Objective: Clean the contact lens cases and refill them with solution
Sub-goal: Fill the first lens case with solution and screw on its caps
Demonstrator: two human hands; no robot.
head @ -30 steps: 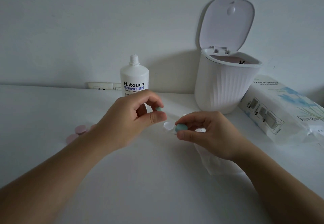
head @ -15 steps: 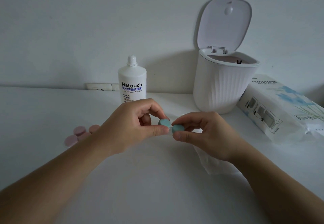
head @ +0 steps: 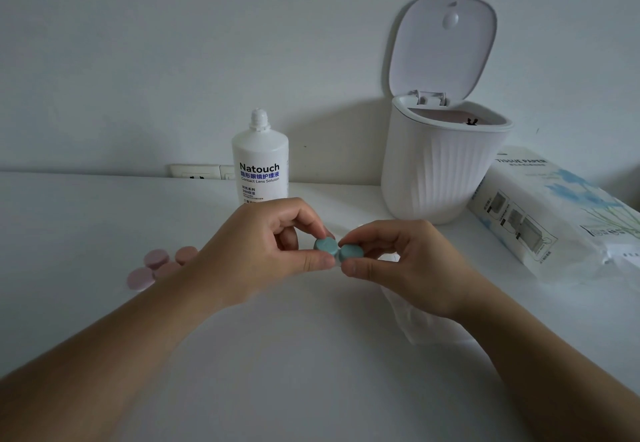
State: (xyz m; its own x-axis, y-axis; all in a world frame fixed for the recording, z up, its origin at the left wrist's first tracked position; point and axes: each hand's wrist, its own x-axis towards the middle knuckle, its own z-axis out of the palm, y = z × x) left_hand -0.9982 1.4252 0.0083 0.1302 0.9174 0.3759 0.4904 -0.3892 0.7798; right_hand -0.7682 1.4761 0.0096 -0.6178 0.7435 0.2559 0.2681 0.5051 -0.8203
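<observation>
Both forearms are bare (no sleeves, watch or rings showing), fingernails short and unpainted.

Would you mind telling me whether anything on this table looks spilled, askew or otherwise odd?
Nothing looks spilled or damaged. Two small points: the white contact lens solution bottle stands uncapped, and the white ribbed bin's lid is up. The tissue paper pack lies torn open.

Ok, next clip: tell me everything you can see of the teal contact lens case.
The teal contact lens case is small, matte, plastic-looking, with two round caps side by side, both on. It is held above the white table, in front of the solution bottle. The left hand pinches the left cap between thumb and fingers; the right hand pinches the right cap. Its underside is hidden.
</observation>
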